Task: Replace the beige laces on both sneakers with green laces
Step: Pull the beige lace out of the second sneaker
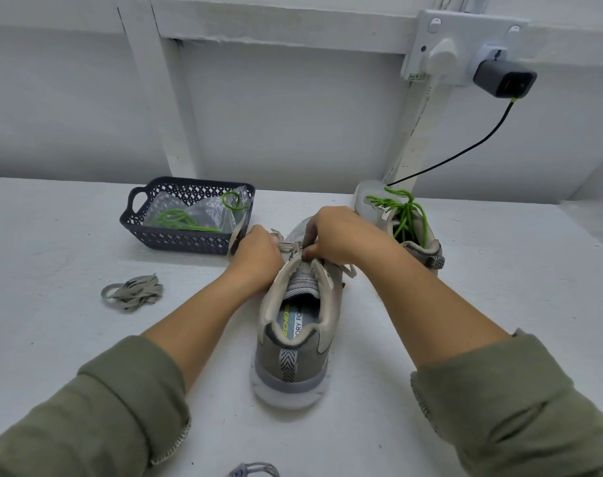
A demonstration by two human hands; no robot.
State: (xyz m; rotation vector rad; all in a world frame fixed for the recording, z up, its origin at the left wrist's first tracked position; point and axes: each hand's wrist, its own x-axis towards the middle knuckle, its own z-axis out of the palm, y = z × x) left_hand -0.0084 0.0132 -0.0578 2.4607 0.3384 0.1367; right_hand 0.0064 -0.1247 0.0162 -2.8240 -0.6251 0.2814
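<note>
Gripping beige lace (295, 247) w/ both hands, grey sneaker (295, 342) heel-near, half unlaced.

You can read "ECHER" in green and "ORY FOA" in dark letters on the insole (297, 323) of the near sneaker (289, 368).

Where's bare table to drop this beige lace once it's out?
Bare table lies right of the far sneaker, and left of the loose lace pile. Crowded between the basket, the left hand and the near sneaker.
</note>
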